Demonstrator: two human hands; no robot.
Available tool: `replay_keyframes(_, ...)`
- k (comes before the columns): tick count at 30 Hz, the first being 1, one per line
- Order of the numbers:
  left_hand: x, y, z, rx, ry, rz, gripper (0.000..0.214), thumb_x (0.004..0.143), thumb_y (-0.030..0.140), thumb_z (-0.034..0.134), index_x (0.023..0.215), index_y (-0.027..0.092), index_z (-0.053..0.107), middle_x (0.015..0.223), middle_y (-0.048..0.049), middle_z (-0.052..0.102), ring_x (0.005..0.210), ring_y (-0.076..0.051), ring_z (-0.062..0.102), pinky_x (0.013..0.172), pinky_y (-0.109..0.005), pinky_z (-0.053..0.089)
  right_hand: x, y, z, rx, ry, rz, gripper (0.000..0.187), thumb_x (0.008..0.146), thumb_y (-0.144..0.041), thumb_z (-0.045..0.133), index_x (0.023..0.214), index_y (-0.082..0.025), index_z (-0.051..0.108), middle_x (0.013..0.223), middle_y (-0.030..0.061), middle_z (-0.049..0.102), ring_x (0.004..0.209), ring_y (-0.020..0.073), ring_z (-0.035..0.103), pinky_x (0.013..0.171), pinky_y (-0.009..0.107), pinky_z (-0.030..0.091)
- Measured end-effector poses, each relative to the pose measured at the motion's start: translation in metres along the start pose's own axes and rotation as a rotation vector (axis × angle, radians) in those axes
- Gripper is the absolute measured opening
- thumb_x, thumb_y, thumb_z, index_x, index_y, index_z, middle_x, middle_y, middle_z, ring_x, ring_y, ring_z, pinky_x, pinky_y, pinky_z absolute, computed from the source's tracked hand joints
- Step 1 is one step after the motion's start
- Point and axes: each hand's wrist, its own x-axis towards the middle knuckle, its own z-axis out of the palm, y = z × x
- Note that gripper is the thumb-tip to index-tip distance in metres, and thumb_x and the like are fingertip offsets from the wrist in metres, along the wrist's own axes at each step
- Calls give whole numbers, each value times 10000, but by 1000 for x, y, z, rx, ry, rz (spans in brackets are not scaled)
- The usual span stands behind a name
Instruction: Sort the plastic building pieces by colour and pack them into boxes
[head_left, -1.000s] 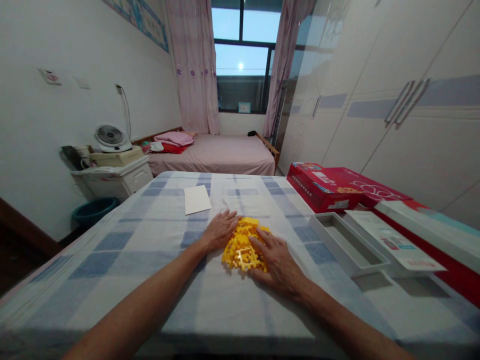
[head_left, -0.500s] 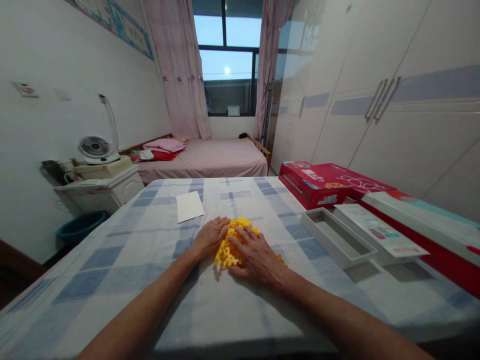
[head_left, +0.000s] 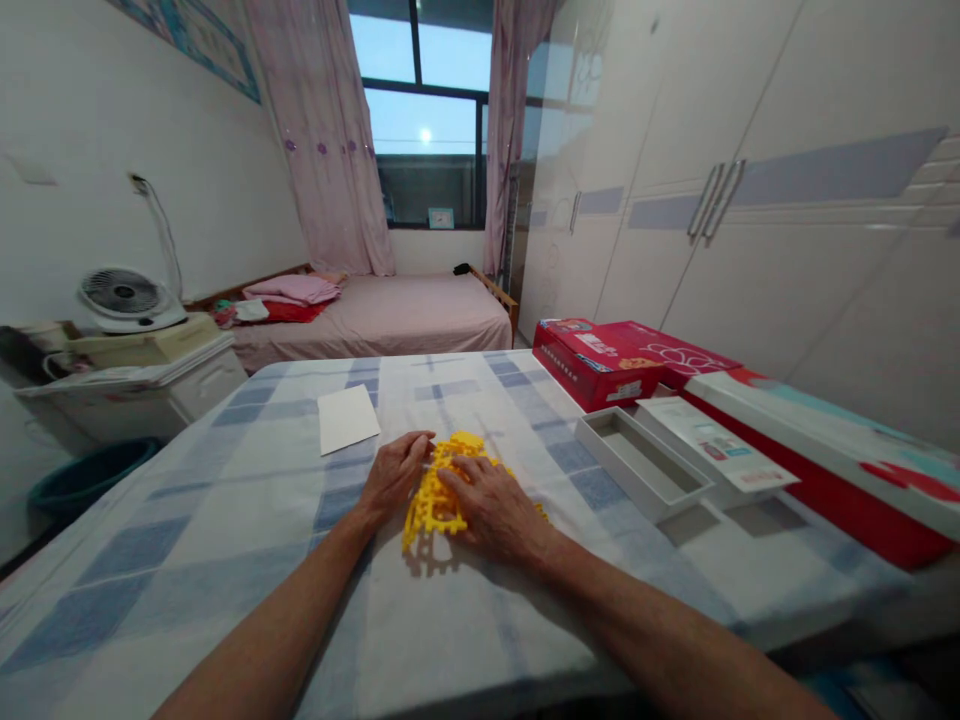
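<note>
A bunch of yellow notched plastic pieces (head_left: 442,505), some joined in an openwork lattice, lies between my hands on the table. My left hand (head_left: 396,476) grips its left side, with the fingers curled and their tips partly hidden. Across the top and right side lies my right hand (head_left: 491,508), its fingers bent over the pieces and holding them. The near edge of the lattice is raised a little and casts a notched shadow on the cloth. More yellow bits show beyond my right wrist. My right hand hides much of the bunch.
A blue-and-white checked cloth (head_left: 247,530) covers the table. A white card (head_left: 348,419) lies at the back left. To the right are an open grey-white box (head_left: 641,462), a printed white box lid (head_left: 720,445) and a red box (head_left: 596,365).
The view has turned slightly right. My left fingers have curled in more at the side of the yellow pieces. The near part of the lattice has tilted up, and its shadow shows more.
</note>
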Motion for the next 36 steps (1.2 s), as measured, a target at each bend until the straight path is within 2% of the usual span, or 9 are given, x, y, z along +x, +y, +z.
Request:
replay_keyframes(3,0,2,0,-56,-20,-19,503,868,487,380,1066,118,659,887,-81,711,822,-205,655,780,-317,492,2,2,-4,18,18,6,466,800,-312,609,1227,-184,473,1238,108,528,1082,246,481,903,384,436)
replay_keyframes(7,0,3,2,-32,-48,17,474,876,475,380,1041,140,672,934,-71,714,879,-204,648,820,-309,481,4,7,-6,58,45,134,434,830,-265,562,1247,-196,458,1219,91,549,1093,223,499,883,338,452)
replay_keyframes(11,-2,4,3,20,-79,91,422,867,456,425,1043,165,675,1023,-64,707,911,-196,643,813,-289,483,4,7,-7,56,27,154,533,847,-399,542,1331,-227,401,1258,91,534,1102,242,503,890,378,453)
replay_keyframes(15,-4,6,4,5,-99,105,414,860,453,438,1028,161,680,966,-66,714,804,-181,648,730,-274,498,4,5,-9,57,10,100,658,803,-503,577,1362,-216,380,1271,106,527,1119,263,488,901,402,448)
replay_keyframes(20,-4,10,2,-98,-90,30,434,851,467,452,1036,145,678,913,-62,711,780,-183,643,709,-279,498,5,7,-8,75,25,100,384,859,-380,542,1212,-230,524,1200,75,569,1074,222,523,859,340,460)
replay_keyframes(23,-5,12,1,-135,-91,5,439,850,478,451,1028,152,685,890,-50,706,775,-181,637,720,-282,492,6,11,-7,146,100,131,263,871,-317,533,1123,-250,567,1158,44,586,1046,188,546,851,296,458)
replay_keyframes(29,-2,4,0,-195,-89,-56,491,843,543,433,980,148,689,808,-49,686,656,-154,610,648,-270,487,10,33,-7,359,316,293,216,817,-172,501,1009,-197,596,1018,55,621,928,173,586,825,285,468)
replay_keyframes(33,0,0,0,-222,-98,-67,496,833,557,443,968,150,690,859,-65,689,659,-150,612,653,-274,496,11,47,-11,487,501,327,188,834,-227,466,944,-179,610,944,58,643,874,179,594,799,294,467)
replay_keyframes(36,0,1,0,-217,-106,-60,494,834,557,441,961,150,690,870,-69,689,667,-155,614,658,-278,500,9,52,-15,538,566,371,225,852,-333,467,899,-169,613,885,60,654,803,176,605,745,283,472)
